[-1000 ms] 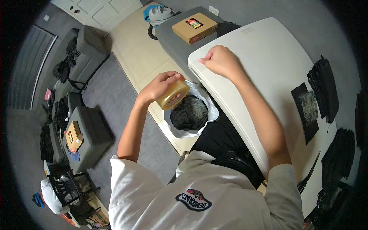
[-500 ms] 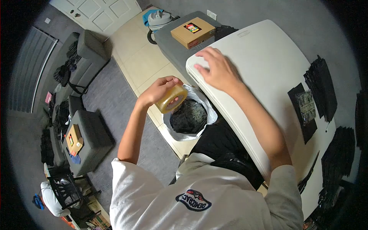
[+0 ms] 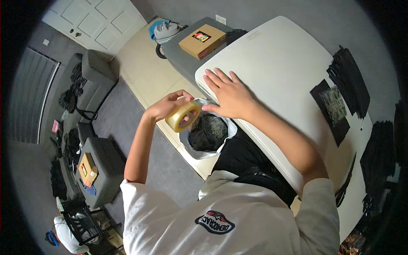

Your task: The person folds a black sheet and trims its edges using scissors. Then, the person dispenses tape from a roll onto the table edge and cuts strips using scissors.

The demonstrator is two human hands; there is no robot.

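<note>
One tape roll [image 3: 175, 118] clasped by left hand [image 3: 167, 106]; right hand [image 3: 230, 97] spread at table [image 3: 280, 59] edge. Tape-handling step, seemingly; next wants steady grip.

The left arm [image 3: 140, 148] stretches toward the far side. At the wrist [image 3: 149, 115], the left hand [image 3: 169, 106] bends to the right, with its fingers curled. The right arm [image 3: 284, 138] reaches far and leftward; the right hand [image 3: 229, 97] is flat, palm down, fingers spread, thumb [image 3: 211, 108] pointing left.
</note>
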